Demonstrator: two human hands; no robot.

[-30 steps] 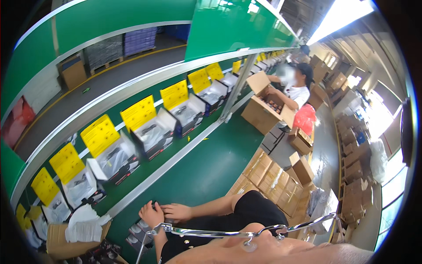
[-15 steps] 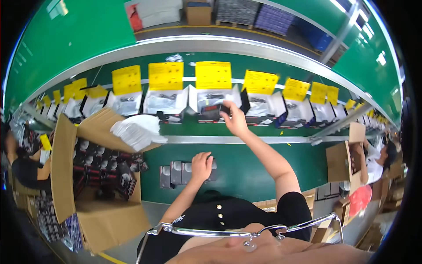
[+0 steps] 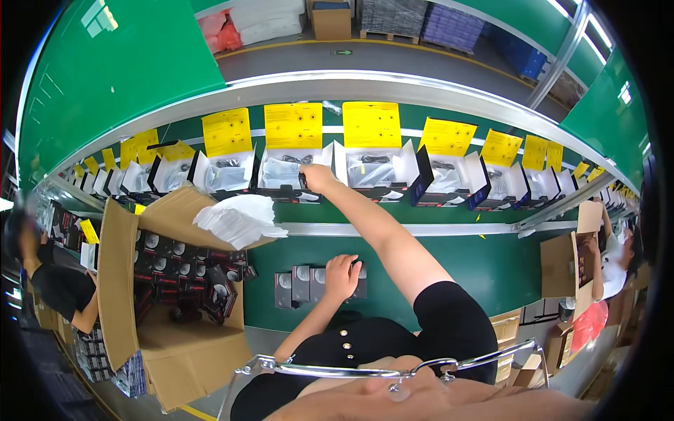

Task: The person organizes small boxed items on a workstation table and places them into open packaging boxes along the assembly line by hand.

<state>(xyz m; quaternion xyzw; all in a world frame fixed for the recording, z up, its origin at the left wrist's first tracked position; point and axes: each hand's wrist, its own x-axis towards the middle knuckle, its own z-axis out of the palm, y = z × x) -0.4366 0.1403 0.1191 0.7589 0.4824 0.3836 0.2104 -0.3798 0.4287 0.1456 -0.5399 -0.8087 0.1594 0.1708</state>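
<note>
My right hand (image 3: pixel 319 179) reaches to the right side of an open black carton (image 3: pixel 289 196) with a yellow inner lid (image 3: pixel 293 126). Its fingers are closed at the carton's edge, around a dark sliver that I cannot identify. Inside that carton lie a bagged greyish item (image 3: pixel 279 172) and a coiled black cable. Nearer to me, my left hand (image 3: pixel 342 278) rests with curled fingers over a short row of small black boxes (image 3: pixel 300 283). It grips the row's right end, where one small black box (image 3: pixel 361 281) shows beside the thumb.
Open cartons with yellow lids (image 3: pixel 371 125) line the shelf both ways, behind a metal rail (image 3: pixel 393 229). On the left stands a big cardboard box (image 3: pixel 189 354) of small black boxes, with white bags (image 3: pixel 239 219) on its flap. Co-workers sit at both sides.
My right hand has moved left from the neighbouring carton to this one; the small black box it held no longer shows plainly. My left hand stays on the row. The view has shifted slightly.
</note>
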